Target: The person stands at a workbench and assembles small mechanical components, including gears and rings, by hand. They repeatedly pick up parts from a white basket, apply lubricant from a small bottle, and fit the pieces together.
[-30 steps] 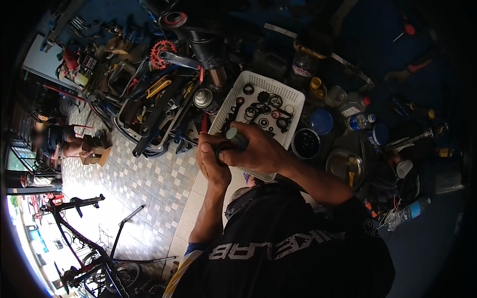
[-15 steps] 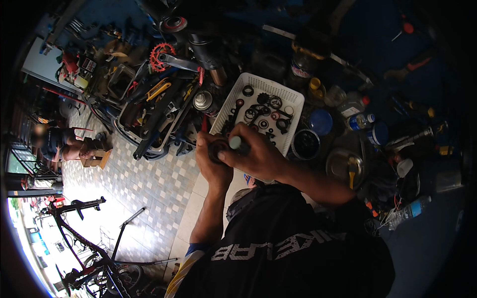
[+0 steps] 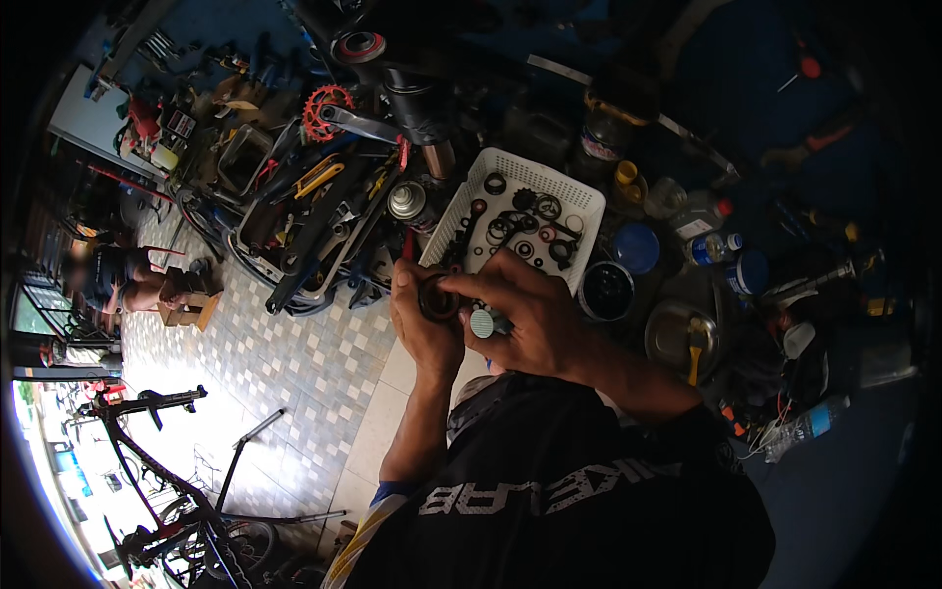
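Observation:
My left hand [image 3: 424,329] is closed around a dark ring-shaped part [image 3: 437,300] with a round opening facing up. My right hand [image 3: 535,319] grips a tool with a pale green, ridged round end [image 3: 482,323]; the rest of that tool is hidden in the palm. The right index finger reaches over to the ring and touches its rim. Just beyond both hands stands a white perforated plastic basket [image 3: 595,201]. Inside it lie several black rings [image 3: 548,206], a black toothed cog [image 3: 524,199] and other small round parts.
A spray can [image 3: 407,201] and a tray of tools [image 3: 316,211] stand left of the basket. To its right are a tub of dark stuff [image 3: 606,289], a blue lid [image 3: 636,247] and a metal pan with a yellow brush [image 3: 696,350]. A bike frame [image 3: 162,481] stands lower left; a person [image 3: 123,280] sits far left.
My right hand has tipped the green-ended tool down toward me, away from the ring. Its index finger has stretched out onto the ring, whose opening now shows.

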Tool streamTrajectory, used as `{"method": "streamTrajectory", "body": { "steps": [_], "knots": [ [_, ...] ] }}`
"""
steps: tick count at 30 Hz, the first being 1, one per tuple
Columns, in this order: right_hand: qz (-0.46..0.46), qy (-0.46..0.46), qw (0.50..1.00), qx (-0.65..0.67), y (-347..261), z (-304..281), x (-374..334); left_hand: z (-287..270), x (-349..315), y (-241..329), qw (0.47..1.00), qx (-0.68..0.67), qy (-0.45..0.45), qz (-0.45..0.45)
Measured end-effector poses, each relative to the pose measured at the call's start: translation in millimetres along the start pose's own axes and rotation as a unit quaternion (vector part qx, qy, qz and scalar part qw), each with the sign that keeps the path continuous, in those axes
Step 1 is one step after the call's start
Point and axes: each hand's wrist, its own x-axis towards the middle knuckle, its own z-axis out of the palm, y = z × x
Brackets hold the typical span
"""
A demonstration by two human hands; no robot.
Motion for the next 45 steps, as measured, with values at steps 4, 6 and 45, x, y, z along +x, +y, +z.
{"method": "streamTrajectory", "body": {
  "steps": [4,6,45],
  "knots": [
    [-0.004,-0.003,1.000,-0.022,-4,-3,1,1,-1,6,1.000,-0.006,-0.010,0.008],
    [0.001,-0.016,0.999,-0.039,-7,-5,2,-3,-2,1,1.000,-0.002,-0.017,-0.007],
    [-0.115,-0.139,0.983,-0.041,18,-53,49,-15,37,2,0.879,-0.268,-0.199,-0.341]
  ]
}}
